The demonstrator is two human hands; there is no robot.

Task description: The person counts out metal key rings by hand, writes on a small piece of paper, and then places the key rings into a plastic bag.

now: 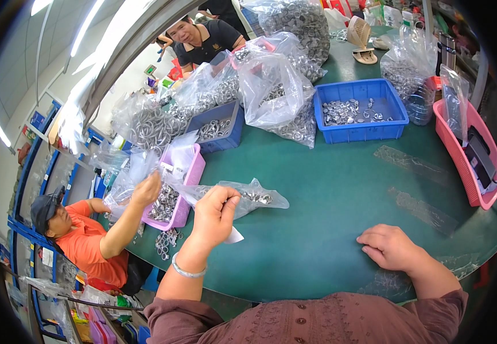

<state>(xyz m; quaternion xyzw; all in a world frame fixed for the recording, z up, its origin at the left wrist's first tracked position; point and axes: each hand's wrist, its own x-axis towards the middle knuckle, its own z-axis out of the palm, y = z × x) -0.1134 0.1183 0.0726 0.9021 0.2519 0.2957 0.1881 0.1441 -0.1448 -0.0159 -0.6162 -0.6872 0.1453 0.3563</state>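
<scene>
My left hand (215, 217), with a pale bangle (189, 269) at the wrist, is closed in a pinch at a clear plastic bag (277, 202). Small shiny metal rings (258, 198) lie inside the bag, just beyond my fingers. Part of the bag is hidden behind the hand. A white slip (235, 235) shows beneath my wrist. Farther right, my right hand (393, 246) rests on the green tabletop (311, 246), fingers loosely stretched and holding nothing. Left of my left hand stands a pink-purple basket (194, 172) of metal rings, with loose rings (167, 243) beside it.
A blue tray (363, 133) with metal pieces stands ahead, a darker blue bin (234, 123) to its left. Bulging bags of rings (280, 97) crowd the far side. A pink basket (478, 172) sits at right. Co-workers (90, 235) are at the left and far side.
</scene>
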